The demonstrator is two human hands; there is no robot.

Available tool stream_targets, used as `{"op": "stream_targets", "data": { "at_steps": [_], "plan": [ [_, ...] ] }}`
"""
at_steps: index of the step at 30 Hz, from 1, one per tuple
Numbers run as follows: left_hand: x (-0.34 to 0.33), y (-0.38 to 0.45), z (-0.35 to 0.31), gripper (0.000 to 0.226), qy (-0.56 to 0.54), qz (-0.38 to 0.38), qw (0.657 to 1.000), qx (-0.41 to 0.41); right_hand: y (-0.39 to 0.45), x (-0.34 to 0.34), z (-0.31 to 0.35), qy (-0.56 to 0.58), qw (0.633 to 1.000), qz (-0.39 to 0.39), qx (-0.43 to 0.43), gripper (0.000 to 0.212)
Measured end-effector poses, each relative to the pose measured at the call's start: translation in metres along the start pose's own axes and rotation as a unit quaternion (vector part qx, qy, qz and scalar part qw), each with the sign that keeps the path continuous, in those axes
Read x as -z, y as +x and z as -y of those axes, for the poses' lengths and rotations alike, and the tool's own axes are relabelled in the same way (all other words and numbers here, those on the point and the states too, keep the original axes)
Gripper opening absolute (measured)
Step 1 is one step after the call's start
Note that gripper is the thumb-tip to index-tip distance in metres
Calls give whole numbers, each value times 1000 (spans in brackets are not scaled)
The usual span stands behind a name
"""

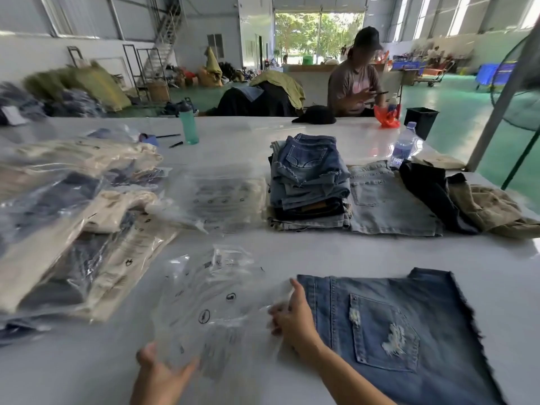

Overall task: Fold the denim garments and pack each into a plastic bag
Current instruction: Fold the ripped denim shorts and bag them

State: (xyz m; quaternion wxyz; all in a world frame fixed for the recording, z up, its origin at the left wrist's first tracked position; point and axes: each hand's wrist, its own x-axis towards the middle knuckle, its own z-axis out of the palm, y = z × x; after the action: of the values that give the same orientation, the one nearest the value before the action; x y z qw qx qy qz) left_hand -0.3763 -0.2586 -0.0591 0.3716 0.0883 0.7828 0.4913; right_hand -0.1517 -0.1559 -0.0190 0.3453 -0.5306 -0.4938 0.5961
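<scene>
Folded shorts [391, 331] right of plastic bag [210, 305]; garment stack [309, 185] behind, on table [292, 247].

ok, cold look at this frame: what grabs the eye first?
Nearest the camera, the folded denim shorts with a frayed, ripped pocket lie flat at lower right, with the right hand at their left edge against a clear bag. The left hand reaches at the bag's near edge. Behind, a denim stack sits mid-table, and packed bags pile up on the left.
</scene>
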Motion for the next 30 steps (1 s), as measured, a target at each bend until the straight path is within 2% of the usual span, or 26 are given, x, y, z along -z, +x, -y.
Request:
{"op": "stream_targets", "data": {
  "at_steps": [1, 2, 3, 4, 5, 6, 8, 11, 13, 15, 17, 20, 21, 22, 23, 25, 26, 27, 28, 29, 30],
  "plan": [
    [-2, -1, -5, 83, -40, 5, 999, 3, 0, 3, 2, -71, 997, 2, 33, 80],
    [-5, -1, -12, 85, -28, -4, 999, -20, -1, 6, 4, -133, 989, 6, 69, 78],
    [-3, 0, -20, 79, -26, -18, 999, -39, -1, 9, 7, -172, 979, 10, 106, 77],
    [-2, 5, -27, 66, -78, -31, 996, -32, -2, 11, 9, -192, 971, 14, 142, 76],
    [-1, 16, -32, 53, -115, -24, 993, 3, -2, 14, 11, -200, 963, 18, 178, 76],
    [2, 23, -34, 48, -104, -11, 994, 16, -2, 17, 14, -199, 957, 22, 212, 77],
    [2, 27, -39, 53, 19, 6, 1000, 1, 0, 21, 19, -178, 952, 35, 245, 76],
    [-7, 26, -44, 42, 168, -2, 983, -79, 8, 29, 24, -164, 968, 38, 186, 58],
    [-10, 28, -43, 32, 215, -60, 964, -144, 15, 37, 20, -166, 978, -15, 123, 47],
    [-7, 27, -41, 29, 167, -155, 956, -185, 22, 48, 15, -140, 982, -94, 81, 45],
    [2, 25, -36, 28, 127, -223, 947, -193, 27, 52, 13, -120, 981, -130, 80, 44],
    [15, 21, -25, 34, 124, -254, 945, -164, 29, 46, 17, -83, 989, -83, 95, 56],
    [16, 19, -20, 43, 159, -292, 926, -181, 32, 42, 18, -76, 990, -73, 90, 63],
    [14, 11, -20, 49, 195, -332, 893, -235, 35, 38, 19, -78, 991, -74, 75, 69],
    [6, 3, -24, 49, 212, -339, 860, -317, 39, 35, 20, -82, 992, -79, 51, 72],
    [-26, -20, -30, 30, 238, -274, 791, -493, 48, 31, 19, -82, 993, -84, -6, 66],
    [-46, -38, -40, 15, 235, -174, 785, -546, 51, 29, 19, -91, 992, -82, -24, 57],
    [-69, -53, -48, 15, 246, -40, 812, -528, 53, 28, 19, -109, 990, -79, -34, 46],
    [-89, -66, -50, 23, 275, 85, 843, -454, 54, 26, 20, -131, 988, -71, -38, 35],
    [-109, -74, -47, 33, 326, 172, 848, -380, 54, 24, 20, -150, 986, -57, -38, 25],
    [-126, -76, -42, 41, 389, 203, 826, -353, 52, 24, 20, -163, 985, -39, -38, 16]
  ]
}}
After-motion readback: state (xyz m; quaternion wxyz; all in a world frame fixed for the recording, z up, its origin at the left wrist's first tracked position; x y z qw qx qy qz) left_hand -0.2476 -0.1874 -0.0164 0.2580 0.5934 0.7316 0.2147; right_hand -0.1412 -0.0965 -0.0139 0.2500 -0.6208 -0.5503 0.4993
